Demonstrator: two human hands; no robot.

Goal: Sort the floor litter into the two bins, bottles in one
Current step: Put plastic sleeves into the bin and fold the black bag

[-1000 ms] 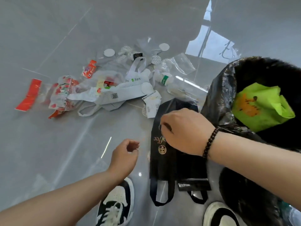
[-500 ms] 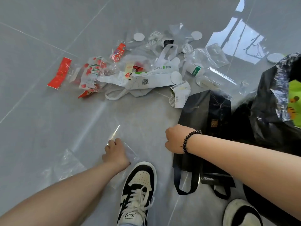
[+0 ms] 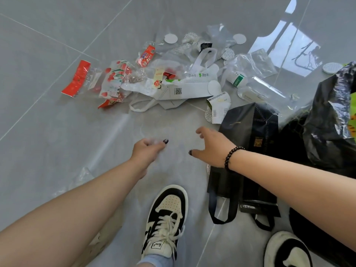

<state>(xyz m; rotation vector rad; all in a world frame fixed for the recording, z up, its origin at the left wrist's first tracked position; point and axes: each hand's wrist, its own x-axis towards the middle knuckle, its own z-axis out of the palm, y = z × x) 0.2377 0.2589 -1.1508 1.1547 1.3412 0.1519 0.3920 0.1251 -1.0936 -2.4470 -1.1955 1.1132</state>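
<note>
Two hands hover low over the grey tiled floor (image 3: 48, 116). The left hand (image 3: 147, 150) has its fingers curled, and whether they pinch the clear film blurred under them I cannot tell. The right hand (image 3: 211, 146), a dark bead bracelet (image 3: 232, 158) at its wrist, is spread with fingers relaxed and holds nothing, just above the near edge of a flat black tote bag (image 3: 248, 151). At 12 o'clock from the hands lies the litter: a white paper bag (image 3: 185, 89), a red wrapper (image 3: 77, 79) at 10 o'clock, clear plastic sleeves (image 3: 256, 63) and a small white bottle (image 3: 238, 79) at 1 o'clock. A black-lined bin (image 3: 331, 120) stands at 3 o'clock. A black-and-cream sneaker (image 3: 166, 222) sits at 6 o'clock.
</note>
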